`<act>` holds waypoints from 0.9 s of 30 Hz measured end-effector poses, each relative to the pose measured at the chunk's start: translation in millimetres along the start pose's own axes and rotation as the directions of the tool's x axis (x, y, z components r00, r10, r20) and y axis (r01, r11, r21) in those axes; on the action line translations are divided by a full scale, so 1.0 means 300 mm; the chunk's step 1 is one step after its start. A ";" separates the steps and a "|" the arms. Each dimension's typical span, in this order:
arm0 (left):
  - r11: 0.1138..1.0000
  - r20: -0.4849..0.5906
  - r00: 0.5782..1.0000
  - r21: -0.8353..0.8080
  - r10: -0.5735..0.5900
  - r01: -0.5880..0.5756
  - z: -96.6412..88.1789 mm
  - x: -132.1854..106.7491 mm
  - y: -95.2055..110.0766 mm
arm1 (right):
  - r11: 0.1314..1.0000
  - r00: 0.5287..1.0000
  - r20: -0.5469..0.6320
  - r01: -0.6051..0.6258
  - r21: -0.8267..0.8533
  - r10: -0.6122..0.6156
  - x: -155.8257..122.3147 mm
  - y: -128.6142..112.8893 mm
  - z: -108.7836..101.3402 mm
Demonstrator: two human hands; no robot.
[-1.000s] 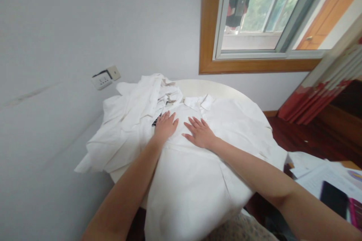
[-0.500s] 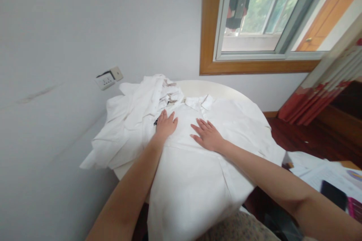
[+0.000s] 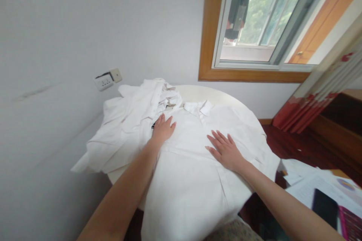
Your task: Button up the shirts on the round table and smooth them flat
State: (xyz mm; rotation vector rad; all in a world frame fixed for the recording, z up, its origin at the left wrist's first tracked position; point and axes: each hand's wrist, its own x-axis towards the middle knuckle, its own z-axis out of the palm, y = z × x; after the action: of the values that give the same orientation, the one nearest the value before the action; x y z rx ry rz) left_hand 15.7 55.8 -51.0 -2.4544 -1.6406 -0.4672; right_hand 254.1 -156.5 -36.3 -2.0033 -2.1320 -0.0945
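A white collared shirt [image 3: 186, 173] lies spread over a round white table [image 3: 198, 91], its collar toward the wall and its lower part hanging over the near edge. My left hand [image 3: 164, 128] rests open on the shirt's left side, beside a small black-striped patch that it partly covers. Flat on the right half of the shirt lies my right hand [image 3: 224, 150], fingers stretched out. Neither hand grips the cloth. To the left, a rumpled heap of white clothes [image 3: 124, 120] touches the spread shirt.
A wall socket [image 3: 104, 81] sits above the heap. Behind the table is a wood-framed window [image 3: 209, 26], with a red and cream curtain [image 3: 299, 105] to its right. At lower right are papers [image 3: 313, 184], a dark phone [image 3: 325, 207] and a pink-edged object [image 3: 349, 224].
My right hand has slid to the right and slightly nearer me across the shirt. My left hand stays at about the same spot on the cloth. The view has shifted slightly.
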 end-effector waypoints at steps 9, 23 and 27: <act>1.000 -0.025 1.000 0.021 0.018 -0.018 0.019 0.006 -0.010 | 0.999 0.997 -0.068 -0.047 -0.024 0.045 -0.124 0.104 -0.010; 0.998 -0.065 0.997 0.053 0.050 -0.046 0.023 0.009 -0.012 | 0.965 0.972 -0.087 -0.229 -0.130 0.219 0.287 0.630 -0.110; 0.997 -0.078 0.996 0.059 0.053 -0.048 0.028 0.010 -0.017 | 0.927 0.949 -0.033 -0.312 -0.207 0.312 0.390 0.734 -0.052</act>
State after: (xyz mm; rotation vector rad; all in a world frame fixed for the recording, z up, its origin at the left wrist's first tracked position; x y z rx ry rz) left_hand 13.4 62.9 -58.3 -2.3971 -1.5360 -0.4975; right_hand 468.3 -29.1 -19.7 -2.4369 -1.8384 -0.2783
